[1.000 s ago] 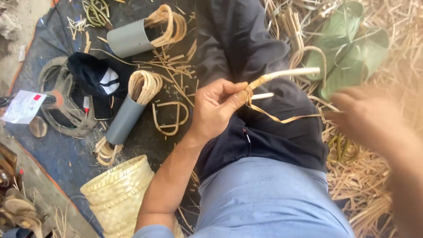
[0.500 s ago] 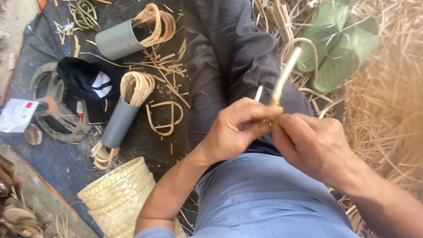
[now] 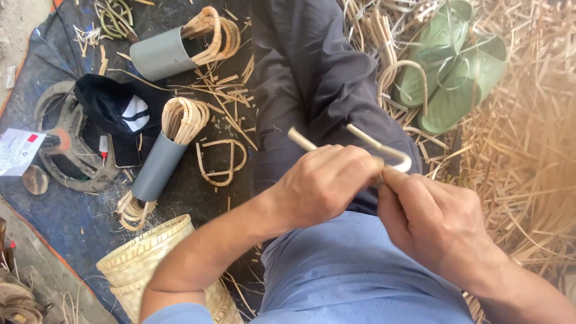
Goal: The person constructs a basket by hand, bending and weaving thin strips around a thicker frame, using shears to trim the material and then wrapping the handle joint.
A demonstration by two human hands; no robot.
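My left hand (image 3: 327,186) grips a pale rattan cane (image 3: 384,149) bent into a tight U over my lap; one end pokes out to the upper left, the curve sits at the right. My right hand (image 3: 435,222) pinches the cane just below the bend, thumb against my left fingers. Both hands touch each other above my dark trousers (image 3: 312,78) and blue shirt (image 3: 360,276).
Two grey tubes (image 3: 157,168) (image 3: 161,55) stuffed with bent cane loops lie on a dark mat at left. A loose cane loop (image 3: 221,163), a black cloth (image 3: 117,108), a woven basket (image 3: 141,264), green sandals (image 3: 456,78) and a heap of cane strips (image 3: 528,156) surround me.
The cane was straight and held in my left hand alone. My right hand came in and joined, and the cane is now bent over into a U shape.
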